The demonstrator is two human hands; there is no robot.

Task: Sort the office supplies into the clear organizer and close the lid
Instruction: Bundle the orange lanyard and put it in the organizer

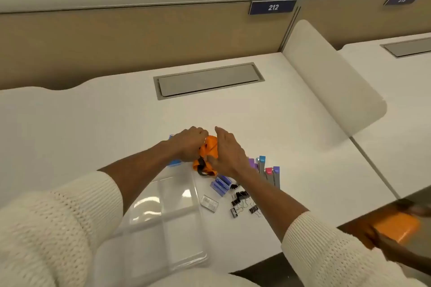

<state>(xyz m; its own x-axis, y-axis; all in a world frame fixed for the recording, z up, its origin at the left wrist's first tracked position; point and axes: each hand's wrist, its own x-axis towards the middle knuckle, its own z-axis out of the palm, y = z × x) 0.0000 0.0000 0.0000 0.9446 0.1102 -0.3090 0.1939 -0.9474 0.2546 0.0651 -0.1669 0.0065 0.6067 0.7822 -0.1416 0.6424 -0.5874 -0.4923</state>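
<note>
While the clear organizer (pixel 163 221) lies empty beneath the left hand (pixel 190 144), both hands clutch an orange pouch (pixel 207 154) between them; right hand (pixel 227 154) side, staple boxes (pixel 221 184), binder clips (pixel 242 202) and staplers (pixel 268 171) await sorting on the surface (pixel 93 123). Barely begun.

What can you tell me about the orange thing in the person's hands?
The orange pouch looks like soft, crumpled fabric with a black strap hanging from its lower end. It sits bunched between the left hand and right hand, both gripping it, just above the white desk behind the clear organizer. What it holds cannot be seen.
</note>
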